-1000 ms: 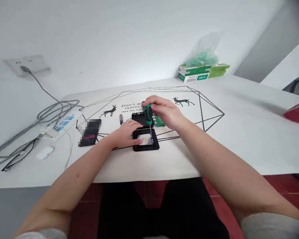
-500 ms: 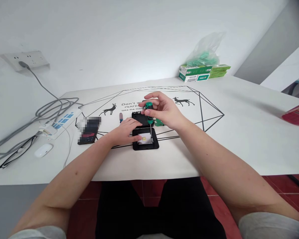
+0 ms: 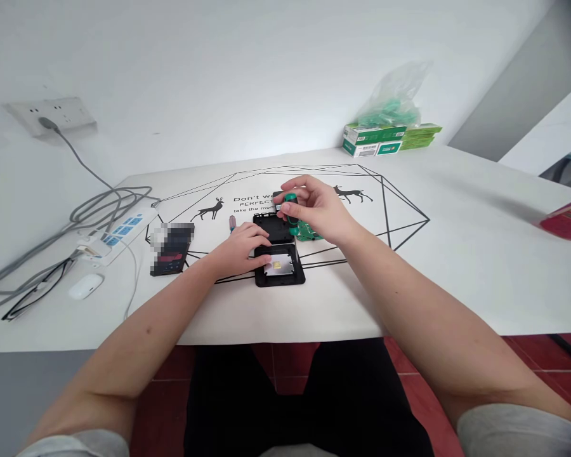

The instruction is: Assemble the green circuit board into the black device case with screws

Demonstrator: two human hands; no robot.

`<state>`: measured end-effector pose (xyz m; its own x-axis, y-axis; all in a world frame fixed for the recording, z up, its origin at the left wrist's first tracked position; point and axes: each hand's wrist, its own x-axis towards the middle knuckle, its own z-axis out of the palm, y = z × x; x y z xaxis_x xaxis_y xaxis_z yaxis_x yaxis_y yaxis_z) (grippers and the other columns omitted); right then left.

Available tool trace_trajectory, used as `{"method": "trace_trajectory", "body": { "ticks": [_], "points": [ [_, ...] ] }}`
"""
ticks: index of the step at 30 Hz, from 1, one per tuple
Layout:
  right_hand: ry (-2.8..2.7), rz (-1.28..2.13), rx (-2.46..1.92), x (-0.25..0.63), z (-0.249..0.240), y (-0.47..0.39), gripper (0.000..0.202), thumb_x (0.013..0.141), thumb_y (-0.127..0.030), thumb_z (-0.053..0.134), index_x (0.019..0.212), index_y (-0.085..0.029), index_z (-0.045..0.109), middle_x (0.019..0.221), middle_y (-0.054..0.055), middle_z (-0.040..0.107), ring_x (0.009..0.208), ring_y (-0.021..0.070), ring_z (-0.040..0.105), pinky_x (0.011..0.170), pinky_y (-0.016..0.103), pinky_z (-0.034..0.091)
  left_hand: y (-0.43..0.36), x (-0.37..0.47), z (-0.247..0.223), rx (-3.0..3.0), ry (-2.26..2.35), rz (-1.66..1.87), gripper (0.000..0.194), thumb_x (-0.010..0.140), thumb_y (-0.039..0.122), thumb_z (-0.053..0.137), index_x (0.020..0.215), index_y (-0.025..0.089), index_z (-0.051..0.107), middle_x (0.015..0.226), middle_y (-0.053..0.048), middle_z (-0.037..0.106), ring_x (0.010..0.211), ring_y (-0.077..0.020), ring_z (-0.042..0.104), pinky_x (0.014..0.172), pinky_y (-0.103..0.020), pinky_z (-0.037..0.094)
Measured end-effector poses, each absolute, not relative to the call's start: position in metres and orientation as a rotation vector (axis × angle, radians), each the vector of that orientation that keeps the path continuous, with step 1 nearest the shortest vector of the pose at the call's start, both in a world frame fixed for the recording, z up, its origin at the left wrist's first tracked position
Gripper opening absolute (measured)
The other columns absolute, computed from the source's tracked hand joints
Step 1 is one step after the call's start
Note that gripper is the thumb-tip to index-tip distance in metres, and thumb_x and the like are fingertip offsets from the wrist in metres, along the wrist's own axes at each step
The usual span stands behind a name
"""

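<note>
Screwdriver (image 3: pixel 291 214) in right hand (image 3: pixel 309 206); left hand (image 3: pixel 243 249) touches metal plate (image 3: pixel 282 266).

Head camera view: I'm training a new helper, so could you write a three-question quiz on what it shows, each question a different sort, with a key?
1. Multiple choice: what colour is the handle of the screwdriver in the right hand?
A) red and white
B) green and black
C) plain blue

2. True or false: the thumb of the left hand reaches over the side of the black frame to the pale plate in it.

3. Fill in the blank: the clear plastic bag sits on top of the green and white ____.

Key: 1 B; 2 true; 3 boxes.
</note>
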<state>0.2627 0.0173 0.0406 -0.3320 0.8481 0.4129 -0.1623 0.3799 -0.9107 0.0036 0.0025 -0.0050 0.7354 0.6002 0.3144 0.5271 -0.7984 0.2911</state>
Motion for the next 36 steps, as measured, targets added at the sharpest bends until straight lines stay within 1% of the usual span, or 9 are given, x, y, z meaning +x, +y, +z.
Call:
{"method": "trace_trajectory", "body": {
  "ticks": [8, 13, 17, 22, 27, 30, 32, 34, 36],
  "points": [
    [-1.464, 1.057, -0.65, 0.261, 0.036, 0.024, 0.053, 0.075, -0.052, 0.095, 0.109, -0.027, 0.063, 0.11, 0.002, 0.082, 0.085, 0.017, 0.074, 0.094, 0.045, 0.064, 0.005, 0.003, -0.006, 2.761, 0.949, 0.563, 0.023, 0.103, 0.04, 0.067, 0.113, 0.023, 0.078, 0.131, -0.011, 0.073, 0.131, -0.0327, 0.059, 0.12, -0.059, 0.045],
    [-1.528, 1.171, -0.674, 0.259, 0.033, 0.026, 0.053, 0.073, -0.05, 0.096, 0.108, -0.025, 0.064, 0.107, 0.003, 0.082, 0.081, 0.0162, 0.073, 0.09, 0.044, 0.065, 0.006, 0.002, -0.008, 2.747, 0.961, 0.563, 0.023, 0.102, 0.041, 0.067, 0.112, 0.024, 0.079, 0.13, -0.011, 0.074, 0.13, -0.0329, 0.059, 0.12, -0.059, 0.045],
    [-1.511, 1.129, -0.731, 0.256, 0.028, 0.029, 0.055, 0.072, -0.05, 0.095, 0.108, -0.025, 0.063, 0.109, 0.004, 0.081, 0.081, 0.0165, 0.073, 0.09, 0.044, 0.064, 0.005, 0.003, -0.007, 2.736, 0.964, 0.56, 0.025, 0.103, 0.042, 0.065, 0.113, 0.024, 0.079, 0.129, -0.012, 0.073, 0.13, -0.0335, 0.059, 0.12, -0.06, 0.045],
    [-1.388, 0.971, -0.717, 0.26, 0.033, 0.029, 0.049, 0.08, -0.054, 0.091, 0.108, -0.029, 0.059, 0.112, 0.002, 0.077, 0.086, 0.0177, 0.074, 0.094, 0.045, 0.065, 0.005, 0.003, -0.006, 2.728, 0.962, 0.545, 0.025, 0.103, 0.043, 0.064, 0.113, 0.026, 0.079, 0.129, -0.011, 0.074, 0.132, -0.0339, 0.058, 0.122, -0.061, 0.043],
    [-1.319, 0.983, -0.685, 0.258, 0.034, 0.028, 0.056, 0.076, -0.061, 0.093, 0.106, -0.03, 0.058, 0.112, 0.001, 0.076, 0.085, 0.0177, 0.075, 0.092, 0.043, 0.066, 0.006, 0.002, -0.007, 2.712, 0.94, 0.577, 0.027, 0.104, 0.043, 0.064, 0.116, 0.023, 0.078, 0.129, -0.012, 0.073, 0.13, -0.0334, 0.059, 0.117, -0.058, 0.047],
    [-1.28, 0.99, -0.647, 0.251, 0.028, 0.027, 0.056, 0.079, -0.061, 0.091, 0.109, -0.03, 0.055, 0.115, 0.001, 0.075, 0.093, 0.0181, 0.077, 0.095, 0.042, 0.066, 0.006, 0.003, -0.008, 2.678, 0.903, 0.622, 0.032, 0.103, 0.047, 0.068, 0.12, 0.022, 0.076, 0.131, -0.013, 0.073, 0.13, -0.0331, 0.059, 0.116, -0.056, 0.048],
    [-1.281, 0.969, -0.636, 0.246, 0.024, 0.026, 0.054, 0.081, -0.059, 0.089, 0.11, -0.031, 0.053, 0.113, 0.001, 0.074, 0.098, 0.0185, 0.077, 0.097, 0.042, 0.066, 0.006, 0.005, -0.009, 2.655, 0.872, 0.647, 0.029, 0.102, 0.047, 0.069, 0.115, 0.023, 0.077, 0.13, -0.013, 0.073, 0.129, -0.0322, 0.059, 0.116, -0.054, 0.049],
    [-1.292, 0.947, -0.635, 0.241, 0.02, 0.025, 0.052, 0.082, -0.057, 0.088, 0.109, -0.031, 0.051, 0.11, 0.0, 0.073, 0.101, 0.0186, 0.077, 0.097, 0.041, 0.066, 0.006, 0.006, -0.009, 2.655, 0.858, 0.661, 0.023, 0.105, 0.042, 0.065, 0.102, 0.023, 0.078, 0.126, -0.011, 0.074, 0.127, -0.0308, 0.06, 0.115, -0.053, 0.049],
    [-1.291, 0.919, -0.641, 0.239, 0.019, 0.024, 0.05, 0.083, -0.055, 0.087, 0.109, -0.031, 0.051, 0.109, 0.0, 0.073, 0.1, 0.0185, 0.076, 0.097, 0.041, 0.066, 0.009, 0.006, -0.01, 2.669, 0.879, 0.673, 0.026, 0.107, 0.037, 0.061, 0.091, 0.024, 0.076, 0.121, -0.01, 0.077, 0.124, -0.0299, 0.062, 0.114, -0.053, 0.05]
  ]
}}
